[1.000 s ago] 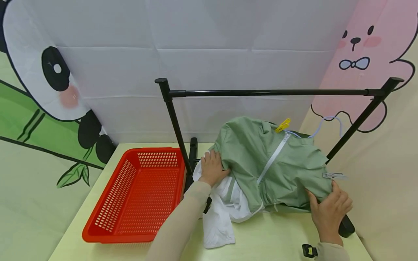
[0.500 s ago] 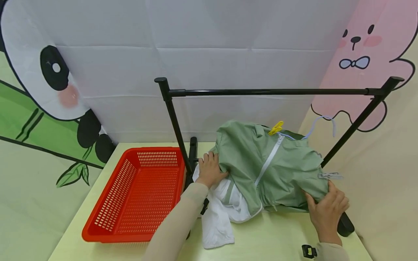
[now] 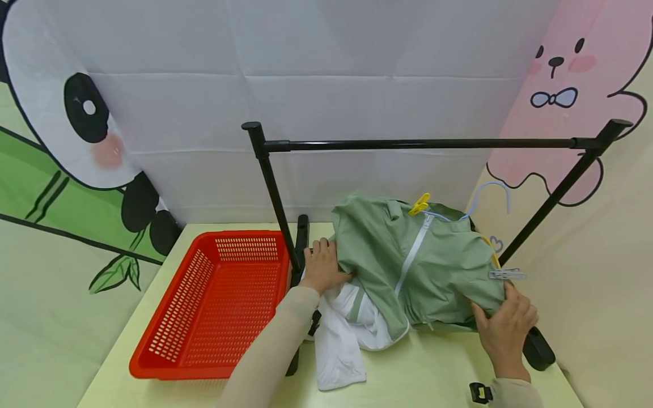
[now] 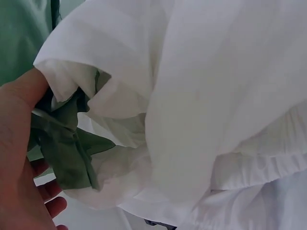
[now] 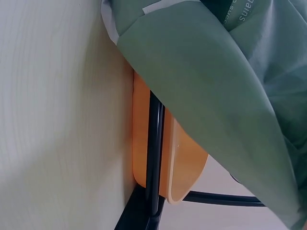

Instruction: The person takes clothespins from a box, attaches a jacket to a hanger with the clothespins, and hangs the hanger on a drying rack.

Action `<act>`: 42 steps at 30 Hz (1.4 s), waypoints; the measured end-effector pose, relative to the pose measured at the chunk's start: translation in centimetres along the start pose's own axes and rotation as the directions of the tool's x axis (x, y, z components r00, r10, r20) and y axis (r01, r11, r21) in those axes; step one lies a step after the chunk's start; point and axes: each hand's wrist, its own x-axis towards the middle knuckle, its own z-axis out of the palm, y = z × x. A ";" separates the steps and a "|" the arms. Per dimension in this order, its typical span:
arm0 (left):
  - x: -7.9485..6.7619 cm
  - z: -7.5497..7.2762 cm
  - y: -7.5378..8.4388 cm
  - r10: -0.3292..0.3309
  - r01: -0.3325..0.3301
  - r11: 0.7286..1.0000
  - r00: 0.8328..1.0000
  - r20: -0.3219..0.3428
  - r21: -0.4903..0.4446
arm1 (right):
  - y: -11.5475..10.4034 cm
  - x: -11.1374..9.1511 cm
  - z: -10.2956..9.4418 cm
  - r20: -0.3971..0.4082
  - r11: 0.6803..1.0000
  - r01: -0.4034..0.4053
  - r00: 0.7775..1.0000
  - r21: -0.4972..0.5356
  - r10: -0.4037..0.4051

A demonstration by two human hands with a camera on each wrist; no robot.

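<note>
A pale green zip jacket (image 3: pixel 449 260) with white parts is held up close over the table, a blue hanger (image 3: pixel 490 185) at its collar. My left hand (image 3: pixel 323 266) grips the jacket's left side; in the left wrist view, its thumb lies on white cloth (image 4: pixel 192 96) and fingers show below a green fold. My right hand (image 3: pixel 507 328) holds the right side between thumb and fingers. A yellow clothespin (image 3: pixel 420 204) is at the collar, and a pale grey clothespin (image 3: pixel 506 274) sits just above my right hand. A white sleeve (image 3: pixel 339 357) hangs toward the front.
A black garment rack (image 3: pixel 408 145) stands around and above the jacket. To the left is a red perforated basket (image 3: pixel 145 362) on the pale yellow table (image 3: pixel 433 374). The right wrist view shows an orange container (image 5: pixel 187 167) behind a rack post, partly hidden by the jacket.
Both hands have shifted left with the jacket, and its upper part has dropped slightly. A yellow edge and a grey heart-shaped piece now show beside its right shoulder.
</note>
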 end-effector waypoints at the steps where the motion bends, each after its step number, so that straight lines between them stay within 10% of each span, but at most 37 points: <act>1: 0.0 0.0 -0.1 0.003 -0.003 1.000 1.000 -0.008 0.002 | 0.0 0.0 0.0 0.006 1.000 0.000 1.000 0.003 0.000; 42: -1.0 -3.2 -1.7 -0.041 0.028 0.984 0.997 -0.071 -0.173 | 0.1 0.0 0.1 0.118 0.995 0.078 0.989 0.060 -0.085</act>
